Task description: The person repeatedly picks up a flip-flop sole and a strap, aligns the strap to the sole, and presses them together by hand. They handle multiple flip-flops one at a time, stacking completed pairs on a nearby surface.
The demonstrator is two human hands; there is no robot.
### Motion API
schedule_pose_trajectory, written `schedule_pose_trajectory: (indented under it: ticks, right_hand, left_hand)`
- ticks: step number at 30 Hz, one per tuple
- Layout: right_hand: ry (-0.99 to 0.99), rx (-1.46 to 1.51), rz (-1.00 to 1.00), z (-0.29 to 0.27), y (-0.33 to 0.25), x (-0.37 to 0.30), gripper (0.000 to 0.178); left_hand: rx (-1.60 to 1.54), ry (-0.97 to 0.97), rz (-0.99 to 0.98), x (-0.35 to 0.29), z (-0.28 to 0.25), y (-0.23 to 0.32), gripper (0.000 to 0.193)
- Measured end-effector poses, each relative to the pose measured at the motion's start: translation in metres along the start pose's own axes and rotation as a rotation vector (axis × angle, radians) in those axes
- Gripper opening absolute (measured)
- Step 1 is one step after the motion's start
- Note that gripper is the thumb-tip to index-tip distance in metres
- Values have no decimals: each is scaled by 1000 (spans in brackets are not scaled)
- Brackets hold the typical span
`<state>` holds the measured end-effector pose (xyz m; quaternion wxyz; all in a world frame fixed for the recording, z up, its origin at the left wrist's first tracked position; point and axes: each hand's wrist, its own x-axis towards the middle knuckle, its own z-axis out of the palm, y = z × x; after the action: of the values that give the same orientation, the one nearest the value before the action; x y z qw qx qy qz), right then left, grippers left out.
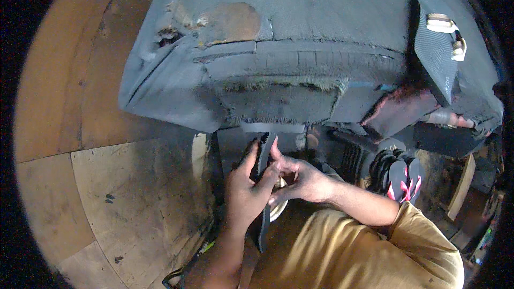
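A black sandal (263, 230) stands on edge in front of my body, its sole seen almost side-on. My left hand (241, 192) is closed around the sole, with the thumb pressing toward the strap side. On that side, my right hand (308, 179) pinches at a cream strap (279, 211), its thumb and fingers close to my left thumb. Where the strap meets the sole is hidden behind the fingers.
A worn, dark grey padded bench (321, 16) spans the top. On its right lies another sandal (435, 43) with a cream strap. Below right are black flip-flops (397, 174) with pink straps and a wooden strip (461, 188). Wooden boards (128, 198) cover the left.
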<state>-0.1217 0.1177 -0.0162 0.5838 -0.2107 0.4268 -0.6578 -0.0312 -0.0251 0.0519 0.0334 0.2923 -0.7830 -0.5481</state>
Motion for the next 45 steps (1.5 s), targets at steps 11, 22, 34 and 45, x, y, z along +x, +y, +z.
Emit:
schedule_pose_trajectory:
  ticks: [11,22,34,45]
  right_hand:
    - [143,467,267,-51,-25,19,41]
    - [264,-1249,-416,-18,15,-9,92]
    - [-14,406,135,4,-16,-1,80]
    - [221,222,320,-45,-15,13,55]
  left_hand:
    - [-291,-146,-140,55,39,-39,40]
    - [-1033,-69,-7,-6,49,-60,62]
    - [-158,-8,-16,1,2,-1,57]
    - [-523,-115,-205,42,43,-46,50]
